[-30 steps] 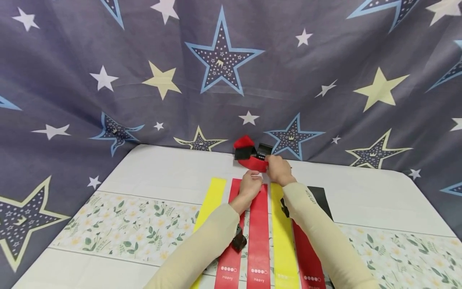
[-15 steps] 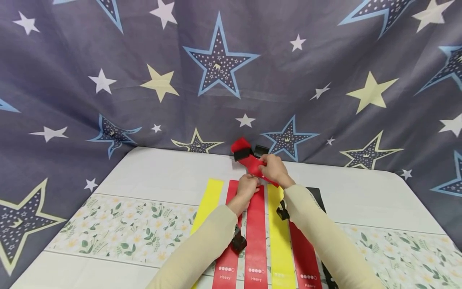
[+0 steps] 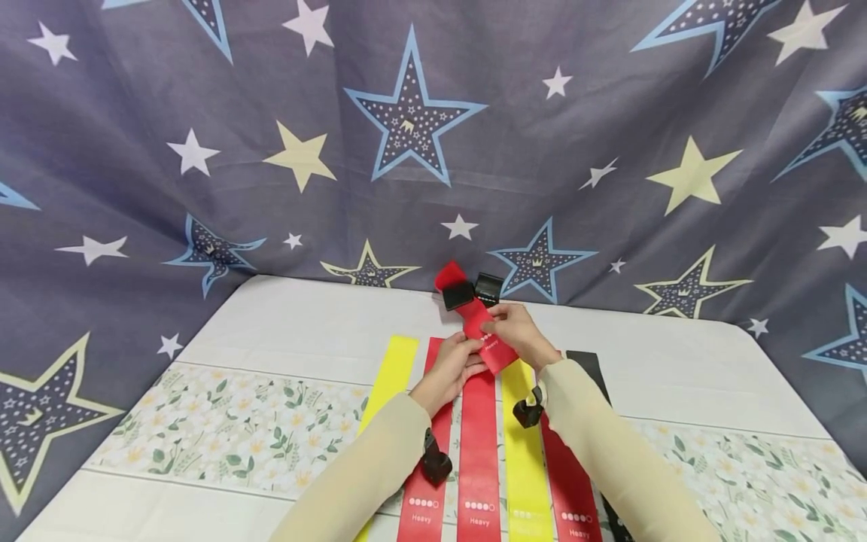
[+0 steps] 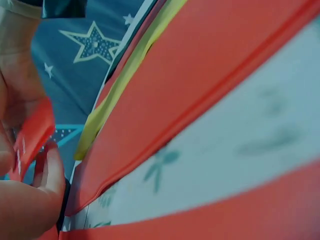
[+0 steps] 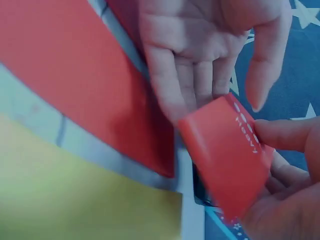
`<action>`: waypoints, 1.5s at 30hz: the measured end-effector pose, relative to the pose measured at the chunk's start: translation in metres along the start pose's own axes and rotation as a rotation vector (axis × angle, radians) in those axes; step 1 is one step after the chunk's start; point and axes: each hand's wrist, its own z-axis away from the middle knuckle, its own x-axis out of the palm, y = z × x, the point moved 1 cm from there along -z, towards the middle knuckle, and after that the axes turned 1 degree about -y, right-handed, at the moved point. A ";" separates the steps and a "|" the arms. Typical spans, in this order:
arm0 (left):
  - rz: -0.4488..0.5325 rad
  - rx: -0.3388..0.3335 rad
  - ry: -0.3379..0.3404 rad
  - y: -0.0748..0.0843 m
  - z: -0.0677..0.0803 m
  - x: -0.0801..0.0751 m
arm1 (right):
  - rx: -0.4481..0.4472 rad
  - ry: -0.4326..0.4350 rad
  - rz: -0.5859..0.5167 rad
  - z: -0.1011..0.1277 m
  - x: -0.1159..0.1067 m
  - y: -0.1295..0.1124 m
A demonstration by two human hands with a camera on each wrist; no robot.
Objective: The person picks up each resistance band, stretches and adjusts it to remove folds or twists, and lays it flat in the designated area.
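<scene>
In the head view, both hands meet at the back middle of the table around a red resistance band [image 3: 497, 351] printed "Heavy". My right hand [image 3: 520, 331] pinches its folded end, thumb pressed beside the print. The left hand [image 3: 450, 369] is held under that end, palm up, fingers extended and thumb apart in the right wrist view. From the hands the red strip runs back to a black folded piece [image 3: 458, 295] lying across it; another black piece [image 3: 488, 287] sits just right of that. The right wrist view shows the red end [image 5: 227, 155] up close.
Flat bands lie side by side under the forearms: a yellow band [image 3: 401, 354], red bands marked "Heavy" [image 3: 479, 452], another yellow band [image 3: 527, 474] and a black band [image 3: 588, 366]. A white table with a floral strip [image 3: 237, 421] carries them. A star-patterned curtain [image 3: 257, 98] closes the back.
The right hand has drawn the red band's end toward me, bringing its print into view. The left hand has turned palm up and moved under that end.
</scene>
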 end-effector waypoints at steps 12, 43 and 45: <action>-0.202 0.020 -0.039 -0.003 0.026 0.000 | 0.171 -0.067 -0.284 0.011 0.001 0.016; -0.464 0.056 -0.323 -0.003 0.094 0.019 | 0.167 -0.246 -0.544 0.026 -0.013 0.043; -0.457 0.051 -0.333 -0.005 0.097 0.019 | 0.154 -0.278 -0.573 0.026 -0.014 0.045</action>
